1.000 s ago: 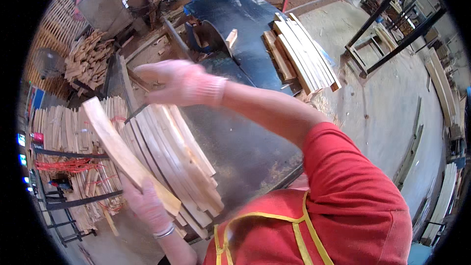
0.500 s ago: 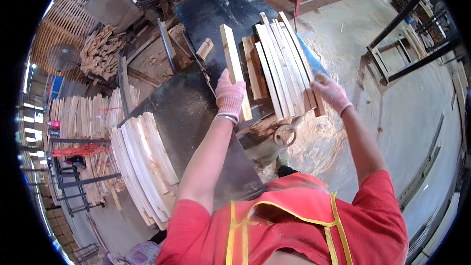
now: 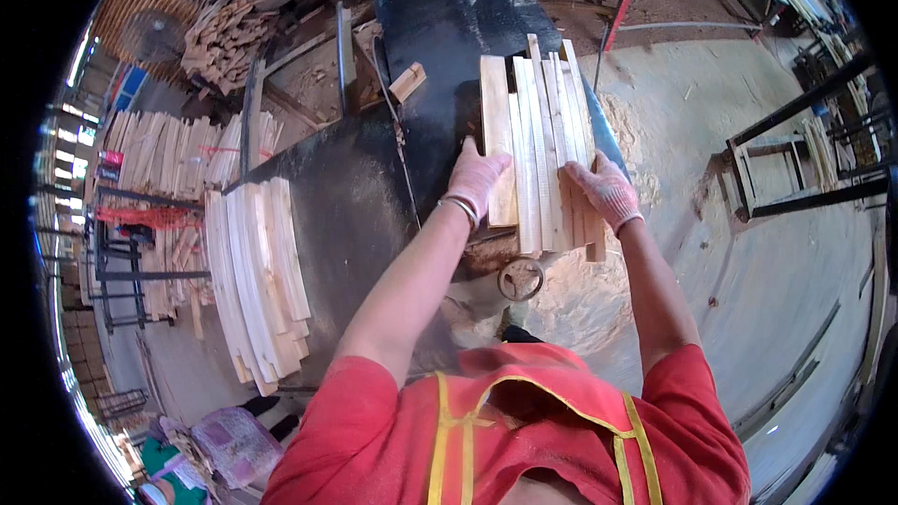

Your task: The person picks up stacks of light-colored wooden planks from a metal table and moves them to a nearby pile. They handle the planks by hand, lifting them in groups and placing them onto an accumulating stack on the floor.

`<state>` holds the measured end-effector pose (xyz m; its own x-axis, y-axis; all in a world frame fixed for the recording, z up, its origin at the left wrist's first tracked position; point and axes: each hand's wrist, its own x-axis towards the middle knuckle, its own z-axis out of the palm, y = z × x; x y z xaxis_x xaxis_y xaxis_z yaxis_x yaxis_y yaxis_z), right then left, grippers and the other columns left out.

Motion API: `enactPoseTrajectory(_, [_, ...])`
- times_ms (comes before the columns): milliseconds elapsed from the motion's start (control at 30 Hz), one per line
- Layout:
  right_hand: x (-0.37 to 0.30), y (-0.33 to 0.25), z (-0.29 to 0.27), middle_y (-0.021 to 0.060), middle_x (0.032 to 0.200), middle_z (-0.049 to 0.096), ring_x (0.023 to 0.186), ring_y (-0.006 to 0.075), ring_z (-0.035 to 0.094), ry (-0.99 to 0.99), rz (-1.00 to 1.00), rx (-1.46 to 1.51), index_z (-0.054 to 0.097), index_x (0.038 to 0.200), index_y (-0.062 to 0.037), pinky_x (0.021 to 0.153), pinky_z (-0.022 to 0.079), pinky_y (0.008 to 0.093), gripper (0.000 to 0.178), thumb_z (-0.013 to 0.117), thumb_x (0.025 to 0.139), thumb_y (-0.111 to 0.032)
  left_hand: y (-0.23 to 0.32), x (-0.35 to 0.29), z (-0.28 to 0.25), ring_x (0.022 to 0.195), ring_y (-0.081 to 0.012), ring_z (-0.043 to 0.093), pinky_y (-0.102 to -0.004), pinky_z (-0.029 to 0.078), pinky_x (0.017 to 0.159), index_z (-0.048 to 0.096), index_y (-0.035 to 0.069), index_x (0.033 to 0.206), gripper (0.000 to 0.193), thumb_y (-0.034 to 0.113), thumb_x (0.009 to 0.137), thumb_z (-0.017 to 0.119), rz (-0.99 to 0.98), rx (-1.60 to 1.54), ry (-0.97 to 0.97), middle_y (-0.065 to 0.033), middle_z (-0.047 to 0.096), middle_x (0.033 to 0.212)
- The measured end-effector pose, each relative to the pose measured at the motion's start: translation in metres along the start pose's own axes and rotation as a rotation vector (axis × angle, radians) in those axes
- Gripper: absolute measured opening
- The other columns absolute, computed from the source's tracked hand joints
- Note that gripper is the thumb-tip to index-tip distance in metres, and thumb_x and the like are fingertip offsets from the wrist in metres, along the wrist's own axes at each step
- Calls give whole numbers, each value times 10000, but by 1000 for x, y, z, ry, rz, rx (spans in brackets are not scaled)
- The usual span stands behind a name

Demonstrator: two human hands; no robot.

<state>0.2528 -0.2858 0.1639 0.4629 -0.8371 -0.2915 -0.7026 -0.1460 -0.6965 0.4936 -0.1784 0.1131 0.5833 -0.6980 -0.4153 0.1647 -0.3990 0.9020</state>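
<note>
A dark table (image 3: 346, 210) bears a pile (image 3: 535, 154) of wooden strips at its far right and a stack (image 3: 257, 271) of strips at its near left, with a pale board (image 3: 499, 108) along the pile's left side. The gloved left hand (image 3: 480, 182) grasps the board's left edge, and the gloved right hand (image 3: 608, 191) grips the pile's right side. A wheel (image 3: 520, 292) sits just near of the pile; a block (image 3: 408, 81) lies left of it.

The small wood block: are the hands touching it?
No, the wood block lies apart, while the left hand and right hand touch the wooden strips.
</note>
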Motion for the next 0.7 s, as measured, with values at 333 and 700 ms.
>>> enactPoseTrajectory(333, [-112, 26, 101, 220, 1312, 640, 1176, 355, 658, -68, 44, 544, 352, 1584, -67, 1013, 538, 451, 840, 794, 919, -329, 13, -135, -84, 1168, -425, 675, -473, 527, 1018, 534, -37, 1435, 773, 516, 917, 684, 76, 1013, -90, -292, 663, 1294])
enactPoseTrajectory(700, [-142, -28, 103, 108, 1188, 664, 978, 209, 688, -118, 191, 1128, 303, 1573, -108, 863, 606, 352, 794, 744, 916, -36, -9, -168, -89, 1216, -417, 616, -466, 508, 1047, 544, 8, 1413, 818, 515, 825, 802, 165, 762, 51, -257, 580, 1310])
